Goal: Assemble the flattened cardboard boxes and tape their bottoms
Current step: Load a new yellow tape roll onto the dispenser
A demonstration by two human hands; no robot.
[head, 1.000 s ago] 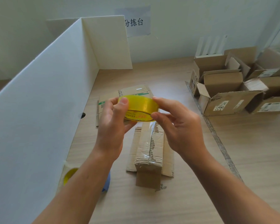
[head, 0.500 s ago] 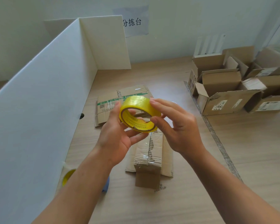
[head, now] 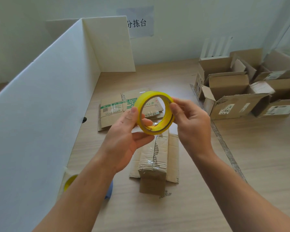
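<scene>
Pinching a glossy yellow tape roll (head: 149, 95), the left hand (head: 124, 139) grips the ring's left edge between thumb and curled fingers while the right hand (head: 191, 124) nips its right edge, holding it above the pale wood-grain table (head: 258, 156). Beneath it lies a flattened corrugated cardboard box (head: 156, 164), creased and streaked with clear tape. A green-printed flat box (head: 114, 109) lies farther back, and open brown boxes (head: 233, 101) stand at the right.

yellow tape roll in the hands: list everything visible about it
The tape roll is a yellow ring of glossy, translucent tape with faint print inside its core, its hole turned toward the camera. It is held in the air above the cardboard pieces. The left hand grips its left side, thumb on the outer band; the right hand pinches its right edge.
</scene>
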